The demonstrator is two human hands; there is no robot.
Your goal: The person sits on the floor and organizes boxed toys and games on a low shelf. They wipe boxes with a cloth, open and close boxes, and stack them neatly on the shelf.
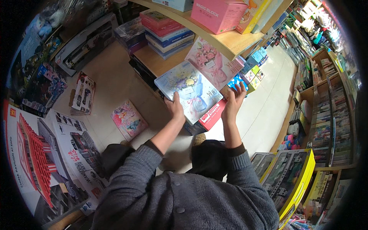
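Note:
My left hand [175,109] grips the near left edge of a flat pale-blue box [189,87] with a bouquet printed on its lid, thumb on top. To the right of that box, my right hand [233,102] is raised with its fingers apart and slightly curved, holding nothing that I can see. Behind the pale-blue box leans a similar pink box [207,61] showing pink flowers. A red box [213,115] shows partly beneath the pale-blue one, between my hands. Just beyond my right fingertips is a blue box with white dots [236,82].
A wooden shelf [226,43] carrying a pink box [217,15] juts out above the work spot. Stacked boxes [167,36] stand on the lower shelf. A pink picture box [129,119] lies on the floor. Large boxes [28,157] line the left; bookshelves [326,119] line the right.

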